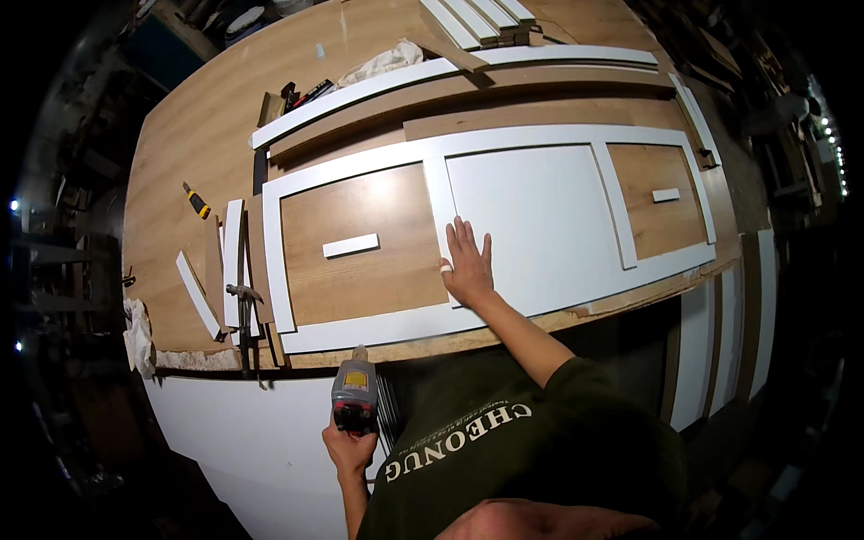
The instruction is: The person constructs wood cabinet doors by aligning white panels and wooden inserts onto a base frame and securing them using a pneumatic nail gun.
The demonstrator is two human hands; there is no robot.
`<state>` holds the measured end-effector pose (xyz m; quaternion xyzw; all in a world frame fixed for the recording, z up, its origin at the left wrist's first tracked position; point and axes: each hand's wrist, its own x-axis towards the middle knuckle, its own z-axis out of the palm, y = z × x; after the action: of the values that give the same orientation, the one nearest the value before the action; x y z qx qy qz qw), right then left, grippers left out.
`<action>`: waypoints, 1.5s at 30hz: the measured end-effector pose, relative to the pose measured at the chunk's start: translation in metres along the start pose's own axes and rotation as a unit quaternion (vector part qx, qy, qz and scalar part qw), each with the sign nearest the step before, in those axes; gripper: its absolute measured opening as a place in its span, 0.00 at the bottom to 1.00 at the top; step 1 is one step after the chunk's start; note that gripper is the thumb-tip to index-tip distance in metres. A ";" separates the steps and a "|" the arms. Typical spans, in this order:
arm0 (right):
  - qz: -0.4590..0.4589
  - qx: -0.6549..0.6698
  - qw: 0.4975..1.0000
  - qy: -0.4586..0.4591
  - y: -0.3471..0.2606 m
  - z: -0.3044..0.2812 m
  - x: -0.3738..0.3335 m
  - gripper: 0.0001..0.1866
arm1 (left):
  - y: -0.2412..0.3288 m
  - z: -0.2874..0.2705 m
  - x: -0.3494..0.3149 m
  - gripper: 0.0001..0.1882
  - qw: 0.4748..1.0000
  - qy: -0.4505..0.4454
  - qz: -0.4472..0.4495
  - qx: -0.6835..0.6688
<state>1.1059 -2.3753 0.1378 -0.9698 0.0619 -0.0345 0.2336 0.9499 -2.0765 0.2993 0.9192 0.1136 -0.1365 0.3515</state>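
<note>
A grey pistol-shaped power tool with a yellow label and a dark, red-trimmed back is gripped in my left hand, at the bench's front edge. Its pale tip comes up to the lower rail of a white frame; I cannot tell if they touch. Flat on the frame lies my right hand, fingers stretched out and something white round one digit. It rests at the left side of a white panel in the middle opening. Wood shows through both outer openings, with a short white strip in the left one.
A hammer and white strips lie left of the frame, near a yellow utility knife. Long boards run behind it, with stacked strips beyond. More white boards stand at the right.
</note>
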 end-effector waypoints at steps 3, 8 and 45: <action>-0.002 0.009 1.000 -0.019 0.000 -0.003 0.001 0.36 | 0.007 0.001 0.013 0.17 0.999 0.023 -0.027 -0.016; 0.008 0.073 0.996 -0.053 0.014 -0.018 -0.002 0.45 | -0.004 -0.012 0.028 0.16 0.985 0.030 0.014 -0.172; -0.024 0.016 0.993 -0.116 0.030 -0.037 0.009 0.43 | 0.041 -0.038 0.085 0.17 0.983 -0.141 0.095 -0.063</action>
<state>1.1078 -2.4197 0.1566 -0.9646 0.0110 0.0716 0.2535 1.0486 -2.0708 0.3235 0.8732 -0.0168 -0.2236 0.4327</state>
